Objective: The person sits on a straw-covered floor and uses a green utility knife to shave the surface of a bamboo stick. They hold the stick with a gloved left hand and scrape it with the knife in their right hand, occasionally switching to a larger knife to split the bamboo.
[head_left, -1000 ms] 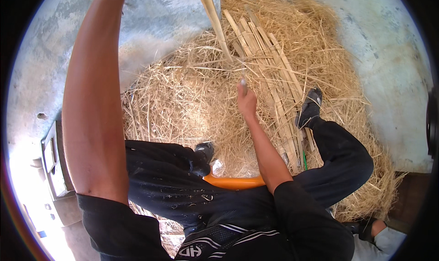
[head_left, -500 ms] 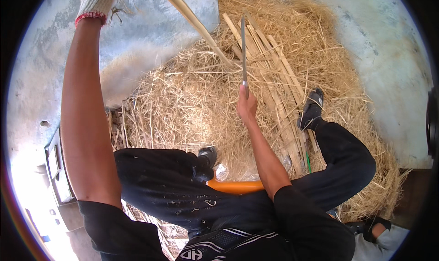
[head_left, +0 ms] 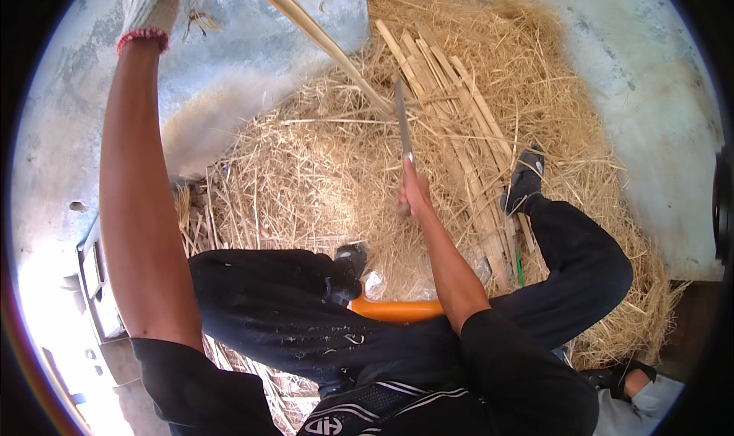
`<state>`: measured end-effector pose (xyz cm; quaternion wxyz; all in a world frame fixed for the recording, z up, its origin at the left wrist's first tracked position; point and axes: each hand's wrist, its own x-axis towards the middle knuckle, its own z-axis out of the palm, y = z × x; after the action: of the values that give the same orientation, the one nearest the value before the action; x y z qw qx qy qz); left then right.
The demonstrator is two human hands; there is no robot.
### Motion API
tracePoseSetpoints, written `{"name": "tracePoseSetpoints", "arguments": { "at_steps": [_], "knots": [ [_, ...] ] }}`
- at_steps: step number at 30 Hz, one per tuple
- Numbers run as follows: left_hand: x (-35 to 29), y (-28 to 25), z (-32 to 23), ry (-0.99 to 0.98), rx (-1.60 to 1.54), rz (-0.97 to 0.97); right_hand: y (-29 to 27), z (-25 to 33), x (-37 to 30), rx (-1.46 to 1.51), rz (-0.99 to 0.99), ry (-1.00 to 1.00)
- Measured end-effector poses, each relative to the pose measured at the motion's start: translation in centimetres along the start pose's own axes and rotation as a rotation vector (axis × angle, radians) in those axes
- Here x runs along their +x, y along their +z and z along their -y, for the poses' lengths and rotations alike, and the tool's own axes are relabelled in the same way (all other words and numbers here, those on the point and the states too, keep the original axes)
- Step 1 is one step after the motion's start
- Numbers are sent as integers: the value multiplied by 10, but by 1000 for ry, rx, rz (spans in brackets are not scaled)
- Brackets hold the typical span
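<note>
Patchy bluish walls [head_left: 642, 130], loose straw [head_left: 306, 153], knife [head_left: 403, 119]

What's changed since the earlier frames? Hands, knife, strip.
Gloved left hand came left and toward the body; its fingers are out of frame. Upper part of the long pale strip swung left. Right hand drew slightly toward the body; the knife now leans left at its tip. No visible grab or release. Unchanged: right-hand grip, strip's lower end near the slats, straw pile.
</note>
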<state>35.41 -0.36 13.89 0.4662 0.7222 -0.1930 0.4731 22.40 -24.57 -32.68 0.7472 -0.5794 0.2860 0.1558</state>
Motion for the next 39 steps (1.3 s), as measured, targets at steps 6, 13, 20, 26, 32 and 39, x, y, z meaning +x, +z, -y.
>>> {"name": "tracePoseSetpoints", "arguments": {
  "at_steps": [6,13,20,26,32,39],
  "knots": [
    [-11,7,0,83,63,-63,15,5,1,-541,-254,-488],
    [-21,25,-12,-50,72,-51,-37,-66,19,-244,-143,31],
    [-15,5,-16,-27,63,-69,21,-2,-12,52,-48,-114],
    [-11,17,-34,-80,28,-40,-13,-57,36,-837,-442,-345],
    [8,6,-70,-203,336,123,-23,13,-3,162,110,134],
    [17,-1,-84,-318,279,321,-30,157,-66,-33,87,-236]
  ]
}}
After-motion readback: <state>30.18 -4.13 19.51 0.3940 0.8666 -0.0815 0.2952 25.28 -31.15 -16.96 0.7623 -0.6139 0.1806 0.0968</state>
